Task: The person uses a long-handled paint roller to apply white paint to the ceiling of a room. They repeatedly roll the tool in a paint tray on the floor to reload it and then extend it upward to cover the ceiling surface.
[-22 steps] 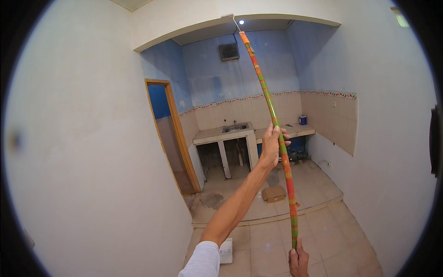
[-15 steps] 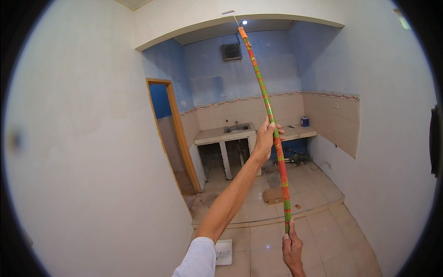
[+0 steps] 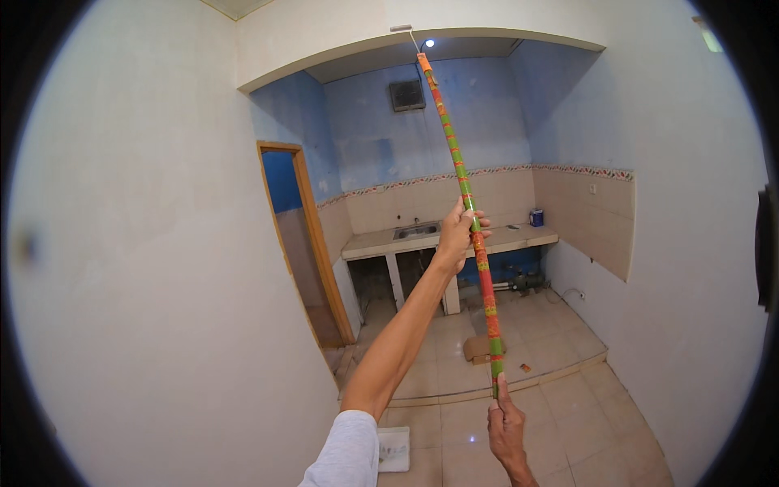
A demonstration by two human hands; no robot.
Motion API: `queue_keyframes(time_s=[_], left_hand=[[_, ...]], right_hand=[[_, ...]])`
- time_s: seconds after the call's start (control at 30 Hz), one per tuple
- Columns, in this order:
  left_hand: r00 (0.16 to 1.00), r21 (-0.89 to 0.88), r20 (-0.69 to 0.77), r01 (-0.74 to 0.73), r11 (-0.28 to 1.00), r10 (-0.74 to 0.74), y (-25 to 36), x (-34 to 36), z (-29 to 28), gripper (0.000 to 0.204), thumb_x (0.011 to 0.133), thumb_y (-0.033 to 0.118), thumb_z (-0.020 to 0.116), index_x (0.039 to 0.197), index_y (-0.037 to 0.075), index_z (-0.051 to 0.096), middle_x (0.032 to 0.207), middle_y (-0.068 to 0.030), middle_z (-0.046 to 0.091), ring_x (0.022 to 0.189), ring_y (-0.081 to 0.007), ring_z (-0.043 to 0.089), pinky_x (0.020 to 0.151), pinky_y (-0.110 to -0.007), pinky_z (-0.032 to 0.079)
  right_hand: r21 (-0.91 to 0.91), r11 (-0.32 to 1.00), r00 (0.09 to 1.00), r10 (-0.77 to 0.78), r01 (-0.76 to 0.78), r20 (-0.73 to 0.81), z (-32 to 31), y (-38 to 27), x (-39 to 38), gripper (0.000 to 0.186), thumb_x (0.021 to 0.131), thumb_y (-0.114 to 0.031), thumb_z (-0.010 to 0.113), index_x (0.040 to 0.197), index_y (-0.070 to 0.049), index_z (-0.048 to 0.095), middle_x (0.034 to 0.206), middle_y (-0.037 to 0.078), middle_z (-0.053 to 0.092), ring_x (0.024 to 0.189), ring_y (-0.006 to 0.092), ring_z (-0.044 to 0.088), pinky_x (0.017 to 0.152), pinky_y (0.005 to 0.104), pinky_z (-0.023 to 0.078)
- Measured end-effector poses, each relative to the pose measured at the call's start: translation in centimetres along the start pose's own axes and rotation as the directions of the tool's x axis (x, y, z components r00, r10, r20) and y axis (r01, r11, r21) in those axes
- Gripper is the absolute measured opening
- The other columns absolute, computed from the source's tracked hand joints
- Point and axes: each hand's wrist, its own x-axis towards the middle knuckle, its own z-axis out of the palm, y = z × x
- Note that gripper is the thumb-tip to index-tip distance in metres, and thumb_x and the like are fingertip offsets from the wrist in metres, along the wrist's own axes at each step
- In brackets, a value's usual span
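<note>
A long pole (image 3: 487,296) wrapped in green, red and orange slants up and away from me. At its far end a small paint roller (image 3: 401,29) rests against or just in front of the white beam (image 3: 324,50) above the opening, near its lower edge; contact cannot be made out. Partway up the pole my left hand (image 3: 458,237) grips it, thumb along the shaft and fingers around the far side. Lower down, my right hand (image 3: 507,430) is closed around the pole's bottom end, with one finger pointing up along it.
A white paint tray (image 3: 394,450) lies on the tiled floor by my left sleeve. Past a low step (image 3: 568,364) are a cardboard box (image 3: 479,349) and a counter (image 3: 365,242) with a sink (image 3: 417,232) and blue can (image 3: 536,217). A wooden door frame (image 3: 312,219) stands left.
The roller has come down slightly on the beam and barely shifted left. Both hands and the pole have moved a little to the left; the grip is unchanged.
</note>
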Motion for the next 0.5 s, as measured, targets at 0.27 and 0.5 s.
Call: queue_keyframes(time_s=[0.27,0.5], left_hand=[[0.998,0.068,-0.048,0.054,0.996,-0.051,-1.7,-6.0,-1.8,0.057,0.107,0.026,0.049,0.154,0.0,0.03,0.128,-0.0138,0.06,0.116,-0.0221,0.061,0.096,-0.036,0.052],[0.948,0.071,-0.089,0.313,0.947,-0.307,-9.5,-27.2,-6.8,0.055,0.103,0.038,0.055,0.146,0.004,0.046,0.12,-0.0083,0.066,0.108,-0.0185,0.062,0.095,-0.033,0.049]], right_hand=[[-0.061,0.998,0.999,0.031,-0.032,-0.019,0.1,-2.7,5.0,0.061,0.1,-0.005,0.042,0.159,-0.018,0.033,0.064,0.0,0.042,0.057,0.0089,0.039,0.053,0.0271,0.039],[-0.023,0.997,0.997,-0.075,0.075,-0.018,-0.1,-5.6,12.4,0.059,0.102,-0.007,0.043,0.159,-0.021,0.031,0.068,0.006,0.041,0.062,0.0132,0.04,0.059,0.0305,0.041]])
